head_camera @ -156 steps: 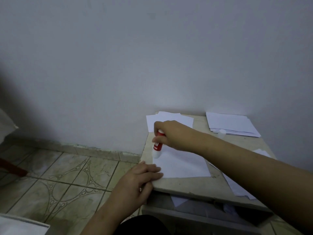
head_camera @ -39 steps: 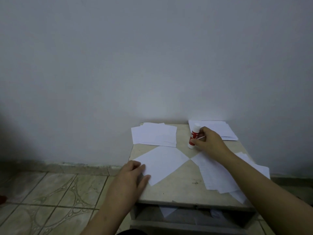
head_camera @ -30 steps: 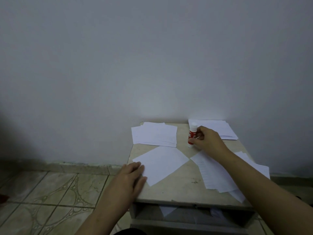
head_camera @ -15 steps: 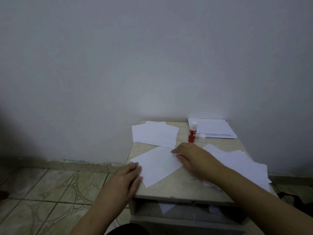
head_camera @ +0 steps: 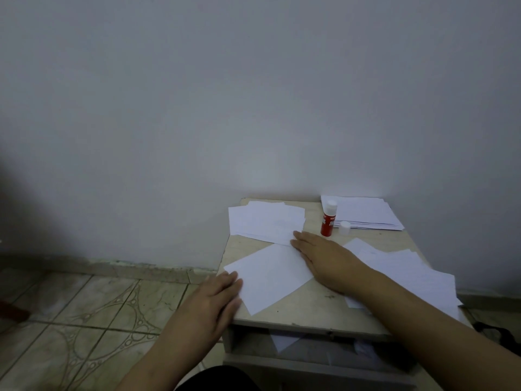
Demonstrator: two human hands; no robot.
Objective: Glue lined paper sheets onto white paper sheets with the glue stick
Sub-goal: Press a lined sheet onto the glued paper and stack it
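A white sheet lies turned diagonally on the small table. My left hand rests flat on its near left corner at the table's edge. My right hand presses flat on the sheet's right corner, fingers straight. The red glue stick stands upright and uncapped at the back, held by nobody, with its white cap beside it. Lined sheets are spread on the right, partly under my right forearm.
A paper stack lies at the back left and another stack at the back right against the wall. An open shelf under the tabletop holds paper scraps. Tiled floor lies to the left.
My right hand set the glue stick down upright at the back, let go, and moved left onto the diagonal sheet. My left hand stayed on the sheet's near corner.
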